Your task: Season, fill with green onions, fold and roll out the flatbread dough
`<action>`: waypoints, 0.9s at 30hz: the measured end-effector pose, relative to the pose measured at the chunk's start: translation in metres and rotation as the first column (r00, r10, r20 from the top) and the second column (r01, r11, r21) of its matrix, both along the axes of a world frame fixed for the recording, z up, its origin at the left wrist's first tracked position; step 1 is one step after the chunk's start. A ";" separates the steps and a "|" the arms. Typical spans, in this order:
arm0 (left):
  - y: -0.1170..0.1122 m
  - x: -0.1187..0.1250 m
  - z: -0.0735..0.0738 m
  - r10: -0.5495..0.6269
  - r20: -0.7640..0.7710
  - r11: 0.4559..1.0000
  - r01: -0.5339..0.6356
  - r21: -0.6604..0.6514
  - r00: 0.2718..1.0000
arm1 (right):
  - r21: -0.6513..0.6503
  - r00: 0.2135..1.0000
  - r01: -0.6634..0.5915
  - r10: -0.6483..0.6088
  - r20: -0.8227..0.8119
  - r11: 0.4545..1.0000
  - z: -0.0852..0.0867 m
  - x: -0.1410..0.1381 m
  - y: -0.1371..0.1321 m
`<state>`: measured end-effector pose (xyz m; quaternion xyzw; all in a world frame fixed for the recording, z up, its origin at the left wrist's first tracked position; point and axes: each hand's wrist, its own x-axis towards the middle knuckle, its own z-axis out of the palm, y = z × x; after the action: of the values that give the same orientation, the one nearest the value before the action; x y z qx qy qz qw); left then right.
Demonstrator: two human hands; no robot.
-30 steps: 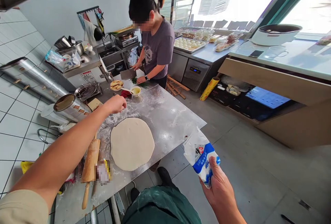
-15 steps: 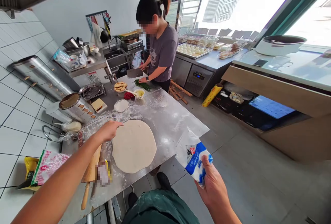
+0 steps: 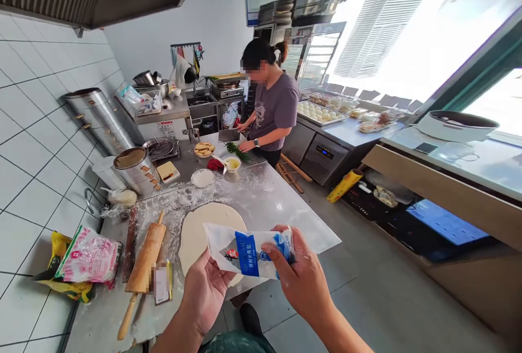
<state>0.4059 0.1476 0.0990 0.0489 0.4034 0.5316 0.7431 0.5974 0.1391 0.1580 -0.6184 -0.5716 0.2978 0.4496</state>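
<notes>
Both of my hands hold a white and blue plastic bag in front of me, above the near edge of a steel table. My left hand supports the bag from below at its left end. My right hand grips its right end. Under the bag lies a flat round sheet of dough on the floured table top. A wooden rolling pin rests to the left of the dough.
A person in a grey shirt chops greens with a cleaver at the table's far end. Small bowls, a plate of pastries and a metal canister stand beyond the dough. A pink packet lies far left.
My left hand has come back from the far side of the dough to the bag. My right hand brought the bag over the table edge. The camera tilted up.
</notes>
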 end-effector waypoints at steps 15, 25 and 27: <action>-0.005 -0.019 -0.007 0.040 0.035 0.998 -0.039 -0.040 0.999 | -0.067 0.994 -0.078 0.083 0.069 0.995 0.023 -0.027 0.001; -0.003 -0.019 -0.009 0.055 0.005 0.995 -0.054 -0.080 0.998 | -0.054 0.998 -0.021 0.024 0.052 0.998 0.018 -0.023 -0.003; -0.004 -0.018 -0.009 0.066 -0.017 0.992 -0.067 -0.104 0.998 | -0.068 1.000 0.025 -0.025 0.003 0.997 0.008 -0.021 -0.002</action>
<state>0.3879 0.1431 0.0900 -0.0001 0.4371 0.5340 0.7238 0.5768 0.1374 0.1660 -0.6407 -0.5538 0.3108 0.4316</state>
